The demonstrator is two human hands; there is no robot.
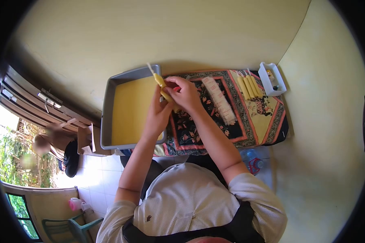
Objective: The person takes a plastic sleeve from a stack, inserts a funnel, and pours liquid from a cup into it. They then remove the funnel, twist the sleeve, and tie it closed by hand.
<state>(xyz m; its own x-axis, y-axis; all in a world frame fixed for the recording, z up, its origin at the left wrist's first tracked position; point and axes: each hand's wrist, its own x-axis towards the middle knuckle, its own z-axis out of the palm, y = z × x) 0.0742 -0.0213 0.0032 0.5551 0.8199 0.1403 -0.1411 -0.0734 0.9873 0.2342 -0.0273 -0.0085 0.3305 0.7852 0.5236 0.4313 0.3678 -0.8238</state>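
Over the right edge of the grey tray [104, 117], both hands are raised together around a slim yellow tube [158, 79] with a thin pale end pointing up. My left hand [159, 108] has its fingers wrapped round the tube's lower part. My right hand [184, 95] is closed against the tube from the other side, and a small red thing [177, 88] shows at its fingers; its kind is hidden. A flat layer of yellow material [132, 111] fills the tray. Several similar yellow tubes [250, 86] lie side by side on the patterned cloth [253, 128], their thin pale ends towards the wall.
A strip of printed labels [220, 100] lies across the cloth. At the far right corner stands a white bin [270, 81] with small items inside. A bottle [253, 161] is on the floor below the table. Left of the tray are a cardboard box [88, 139] and a seated person [67, 152].
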